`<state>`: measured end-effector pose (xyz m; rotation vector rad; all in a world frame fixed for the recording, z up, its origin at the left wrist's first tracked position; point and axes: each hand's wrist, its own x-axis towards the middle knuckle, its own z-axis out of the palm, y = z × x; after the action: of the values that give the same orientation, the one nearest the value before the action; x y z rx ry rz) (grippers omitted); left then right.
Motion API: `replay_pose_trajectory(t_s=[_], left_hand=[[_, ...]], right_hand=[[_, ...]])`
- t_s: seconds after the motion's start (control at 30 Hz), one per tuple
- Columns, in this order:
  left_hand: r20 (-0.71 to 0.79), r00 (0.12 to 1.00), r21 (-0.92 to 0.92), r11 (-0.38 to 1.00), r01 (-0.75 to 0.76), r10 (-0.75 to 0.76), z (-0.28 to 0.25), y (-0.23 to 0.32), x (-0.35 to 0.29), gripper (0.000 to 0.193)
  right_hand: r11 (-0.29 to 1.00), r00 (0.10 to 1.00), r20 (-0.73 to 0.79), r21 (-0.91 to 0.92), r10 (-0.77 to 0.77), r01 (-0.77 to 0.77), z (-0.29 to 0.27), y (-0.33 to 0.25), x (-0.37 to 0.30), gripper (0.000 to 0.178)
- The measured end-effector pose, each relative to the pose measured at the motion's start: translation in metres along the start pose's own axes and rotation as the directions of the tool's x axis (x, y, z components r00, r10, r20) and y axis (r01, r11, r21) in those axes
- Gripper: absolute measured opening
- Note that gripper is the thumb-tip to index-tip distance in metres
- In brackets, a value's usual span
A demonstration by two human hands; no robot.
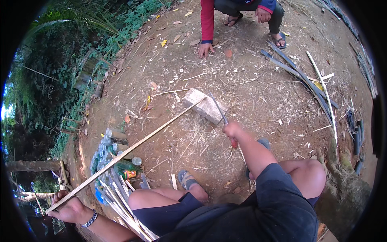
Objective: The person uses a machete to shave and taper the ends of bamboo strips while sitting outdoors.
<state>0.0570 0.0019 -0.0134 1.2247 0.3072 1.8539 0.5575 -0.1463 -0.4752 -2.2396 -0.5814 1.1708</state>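
My left hand [68,208], out at the lower left, is closed around one end of a long, pale bamboo strip [133,148]. The strip slants up to the right, and its far end lies on a wooden block [210,112] on the ground. In my right hand [233,131] is a knife [217,105] with a long narrow blade and a reddish handle. Its blade points away from me over the block, close to the strip's end; I cannot tell whether it touches the block.
Clear bottles [107,149] and a bundle of bamboo strips [125,209] are by my left leg. Ahead squats another person, one hand [205,50] on the ground. Split dark bamboo lengths [306,82] lie at right, near a tree trunk [342,181]. Shavings litter the dirt.
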Motion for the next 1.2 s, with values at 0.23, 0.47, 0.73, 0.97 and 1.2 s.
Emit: replay_pose_trajectory(t_s=[0.23, 0.47, 0.73, 0.97, 1.2], left_hand=[[-0.200, 0.962, -0.035, 0.980, -0.195, 0.184, 0.039, -0.013, -0.031, 0.037], [-0.004, 0.998, -0.180, 0.982, -0.057, 0.057, 0.028, -0.006, -0.037, 0.053], [-0.066, 0.994, -0.132, 0.987, -0.094, 0.086, 0.031, 0.005, -0.059, 0.056], [-0.118, 0.989, -0.084, 0.992, -0.097, 0.087, 0.048, 0.011, -0.073, 0.055], [-0.069, 0.991, -0.100, 0.987, -0.124, 0.118, 0.057, 0.012, -0.081, 0.053]], right_hand=[[0.959, 0.959, -0.060, 0.053, -0.276, 0.279, 0.039, -0.035, -0.072, 0.031], [0.864, 0.868, -0.021, 0.085, -0.496, 0.496, 0.028, -0.127, -0.161, 0.020], [0.755, 0.756, 0.075, -0.048, -0.650, 0.654, 0.042, -0.172, -0.212, 0.016], [0.850, 0.864, 0.088, -0.157, -0.495, 0.503, 0.034, -0.153, -0.189, 0.021], [0.921, 0.939, 0.052, -0.184, -0.340, 0.343, 0.004, -0.107, -0.182, 0.025]])
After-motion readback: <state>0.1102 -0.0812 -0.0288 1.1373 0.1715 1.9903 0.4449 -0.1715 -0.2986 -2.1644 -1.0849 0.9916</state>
